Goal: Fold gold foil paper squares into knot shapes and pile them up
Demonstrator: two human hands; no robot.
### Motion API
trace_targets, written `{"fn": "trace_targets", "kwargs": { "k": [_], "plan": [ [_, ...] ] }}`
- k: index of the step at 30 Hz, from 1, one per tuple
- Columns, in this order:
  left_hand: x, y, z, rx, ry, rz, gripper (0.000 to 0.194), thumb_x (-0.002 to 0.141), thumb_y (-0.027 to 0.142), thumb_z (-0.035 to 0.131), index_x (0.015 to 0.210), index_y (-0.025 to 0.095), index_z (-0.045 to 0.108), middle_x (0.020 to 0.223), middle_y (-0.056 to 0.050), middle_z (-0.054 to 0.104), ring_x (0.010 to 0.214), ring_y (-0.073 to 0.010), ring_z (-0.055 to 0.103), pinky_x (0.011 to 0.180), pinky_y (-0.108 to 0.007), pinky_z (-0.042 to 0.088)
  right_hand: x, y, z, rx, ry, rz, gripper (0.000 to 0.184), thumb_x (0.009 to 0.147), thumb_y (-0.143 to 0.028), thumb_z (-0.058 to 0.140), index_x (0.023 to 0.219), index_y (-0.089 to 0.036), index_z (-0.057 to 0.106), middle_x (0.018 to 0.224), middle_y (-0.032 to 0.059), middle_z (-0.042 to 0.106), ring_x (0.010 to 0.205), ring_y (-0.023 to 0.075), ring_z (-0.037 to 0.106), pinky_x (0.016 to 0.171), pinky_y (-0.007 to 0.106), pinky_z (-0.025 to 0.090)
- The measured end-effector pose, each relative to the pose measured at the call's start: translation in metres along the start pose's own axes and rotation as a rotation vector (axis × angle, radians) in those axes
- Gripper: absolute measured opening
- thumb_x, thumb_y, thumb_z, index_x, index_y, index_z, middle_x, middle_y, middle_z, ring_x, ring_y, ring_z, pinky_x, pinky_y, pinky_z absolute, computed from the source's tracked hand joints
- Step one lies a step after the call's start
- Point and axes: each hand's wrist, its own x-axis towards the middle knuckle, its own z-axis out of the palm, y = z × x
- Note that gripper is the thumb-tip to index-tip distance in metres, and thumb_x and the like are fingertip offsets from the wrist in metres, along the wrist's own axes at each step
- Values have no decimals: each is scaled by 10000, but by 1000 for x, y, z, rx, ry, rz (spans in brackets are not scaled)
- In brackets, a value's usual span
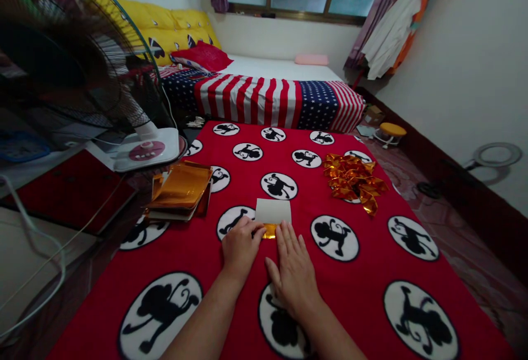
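Observation:
A small sheet of gold foil paper (273,211) lies at the middle of the red cloth, its pale grey back facing up and its near edge folded over to show a gold strip. My left hand (242,243) pinches the left end of that folded strip between thumb and fingers. Flat on the strip's right end rest the stretched fingers of my right hand (292,265). A stack of gold foil sheets (181,186) sits to the left. Over on the right is a heap of folded gold foil pieces (352,178).
The red cloth (371,261) with monkey prints covers the surface under my hands. On the left stand a fan (74,46) with its white base and a dark red board (70,189). A bed (264,98) is at the back, with a yellow stool (391,129) at right.

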Motion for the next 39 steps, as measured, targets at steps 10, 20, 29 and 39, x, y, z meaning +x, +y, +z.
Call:
{"fn": "trace_targets", "kwargs": {
  "k": [10,20,29,39],
  "plan": [
    [-17,27,5,-61,-123,446,343,942,242,454,1251,183,590,1306,-92,583,1231,-204,498,1053,-361,400,-6,6,4,-84,-34,24,640,919,-348,407,1500,-125,259,1576,106,163,1464,254,125,1167,465,173],
    [-25,-8,-6,214,-316,606,771,911,605,357,1513,153,191,1568,-121,236,1450,-236,221,1171,-428,225,-5,5,1,-85,-27,44,648,933,-390,380,1507,-126,235,1582,87,131,1467,235,119,1165,463,174],
    [-28,-28,-16,344,-202,524,648,946,515,365,1503,208,241,1564,-74,271,1437,-227,256,1155,-448,235,-7,6,-3,-77,-43,143,698,943,-495,348,1487,-65,275,1569,144,172,1463,269,131,1151,511,178],
    [-27,-38,2,406,-192,509,626,921,319,435,1506,210,242,1560,-44,276,1439,-217,253,1162,-430,215,7,-48,0,96,16,-90,907,878,-623,397,1523,-59,100,1586,154,100,1470,286,30,1166,491,171]
  ]
}}
